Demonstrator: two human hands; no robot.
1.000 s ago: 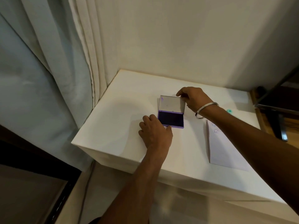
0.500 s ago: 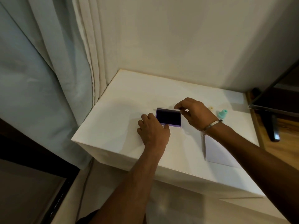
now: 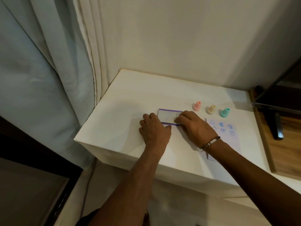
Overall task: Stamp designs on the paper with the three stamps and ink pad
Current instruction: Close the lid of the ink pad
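Observation:
The purple ink pad (image 3: 167, 115) lies on the white table (image 3: 123, 115) with its clear lid down. My left hand (image 3: 154, 129) holds its near left corner. My right hand (image 3: 195, 128) presses on the lid's right side. A pink stamp (image 3: 197, 106), a yellow stamp (image 3: 211, 109) and a teal stamp (image 3: 224, 112) stand upright in a row to the right of the pad. The paper (image 3: 228, 132) lies below them, with several blue stamped designs on it; my right wrist covers part of it.
A wall runs behind the table and curtains (image 3: 48, 70) hang at its left. A dark monitor with a black stand (image 3: 276, 126) sits on a wooden surface to the right. The table's front edge is just under my forearms.
The ink pad's lid stood upright, then came down; it now lies flat over the dark pad. My right hand moved down with it. The three stamps and the stamped paper came into view.

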